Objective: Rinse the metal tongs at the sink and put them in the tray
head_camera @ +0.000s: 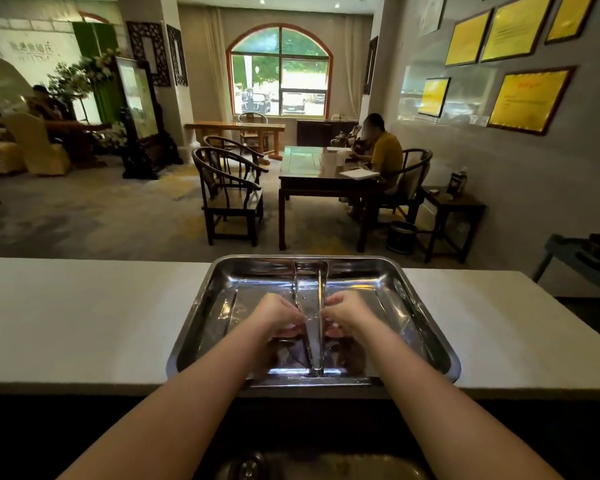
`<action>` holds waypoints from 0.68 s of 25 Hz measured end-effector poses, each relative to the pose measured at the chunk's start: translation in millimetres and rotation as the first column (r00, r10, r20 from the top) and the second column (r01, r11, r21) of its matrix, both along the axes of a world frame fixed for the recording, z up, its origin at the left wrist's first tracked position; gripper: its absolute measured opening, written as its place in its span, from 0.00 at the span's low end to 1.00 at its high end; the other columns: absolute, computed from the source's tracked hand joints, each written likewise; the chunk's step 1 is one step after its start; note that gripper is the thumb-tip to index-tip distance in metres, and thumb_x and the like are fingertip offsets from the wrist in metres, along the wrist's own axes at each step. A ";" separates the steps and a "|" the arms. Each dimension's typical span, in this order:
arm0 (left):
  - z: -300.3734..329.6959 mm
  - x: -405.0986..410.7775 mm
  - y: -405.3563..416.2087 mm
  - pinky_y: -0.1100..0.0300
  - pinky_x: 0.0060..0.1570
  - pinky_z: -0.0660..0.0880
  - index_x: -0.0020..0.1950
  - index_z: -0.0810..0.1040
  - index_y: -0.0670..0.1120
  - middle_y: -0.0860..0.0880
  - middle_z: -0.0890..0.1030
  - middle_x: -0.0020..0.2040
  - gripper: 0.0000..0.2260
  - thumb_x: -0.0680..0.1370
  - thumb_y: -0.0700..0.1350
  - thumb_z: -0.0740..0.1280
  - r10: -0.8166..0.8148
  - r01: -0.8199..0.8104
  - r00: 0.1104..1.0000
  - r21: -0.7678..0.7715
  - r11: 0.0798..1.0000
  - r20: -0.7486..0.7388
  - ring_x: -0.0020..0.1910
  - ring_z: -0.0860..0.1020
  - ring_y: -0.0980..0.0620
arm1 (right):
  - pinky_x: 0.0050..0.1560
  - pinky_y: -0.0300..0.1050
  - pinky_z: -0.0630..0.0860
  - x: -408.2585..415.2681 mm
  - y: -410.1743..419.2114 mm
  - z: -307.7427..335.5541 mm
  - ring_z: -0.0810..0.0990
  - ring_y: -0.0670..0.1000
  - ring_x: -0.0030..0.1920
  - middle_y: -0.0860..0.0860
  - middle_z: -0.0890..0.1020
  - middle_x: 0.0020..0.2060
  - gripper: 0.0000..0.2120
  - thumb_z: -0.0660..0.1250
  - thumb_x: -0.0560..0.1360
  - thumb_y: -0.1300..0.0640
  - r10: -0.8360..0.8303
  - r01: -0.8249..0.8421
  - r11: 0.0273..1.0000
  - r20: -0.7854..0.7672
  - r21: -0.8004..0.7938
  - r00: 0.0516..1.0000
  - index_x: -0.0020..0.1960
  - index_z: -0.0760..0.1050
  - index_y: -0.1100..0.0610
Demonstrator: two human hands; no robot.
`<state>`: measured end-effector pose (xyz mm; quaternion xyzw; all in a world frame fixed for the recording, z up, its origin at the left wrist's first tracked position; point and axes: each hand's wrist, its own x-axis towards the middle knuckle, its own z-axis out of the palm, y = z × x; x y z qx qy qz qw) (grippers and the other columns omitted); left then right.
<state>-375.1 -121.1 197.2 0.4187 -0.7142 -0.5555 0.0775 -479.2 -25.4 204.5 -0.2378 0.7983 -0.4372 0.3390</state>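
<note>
Both hands, left hand (280,315) and right hand (346,311), are pinching the tongs (311,317) (hinge nearest) inside the tray (426,303), apparently to lay them flat.

Both bare forearms reach forward over the dark sink (326,462) into a shiny steel tray (426,306) that sits on a pale countertop (84,317). The metal tongs (311,327) lie lengthwise in the tray between the 2 hands, the joined end nearer than the fingers and the 2 arms spreading apart beyond them toward the tray's far wall. The left hand (278,315) has its curled fingers touching the tongs' left arm and the right hand (343,311) its fingers on the right arm, with water droplets on the tray floor just beyond the fingertips.
</note>
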 end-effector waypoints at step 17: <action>63.5 30.6 5.5 0.51 0.52 0.76 0.64 0.72 0.43 0.42 0.77 0.61 0.18 0.76 0.48 0.64 -0.351 0.499 0.756 -0.139 0.856 0.553 0.54 0.79 0.45 | 0.28 0.40 0.72 18.3 5.9 57.8 0.82 0.54 0.42 0.58 0.82 0.49 0.15 0.65 0.75 0.54 0.494 -0.267 0.811 -0.367 0.520 0.788 0.57 0.75 0.63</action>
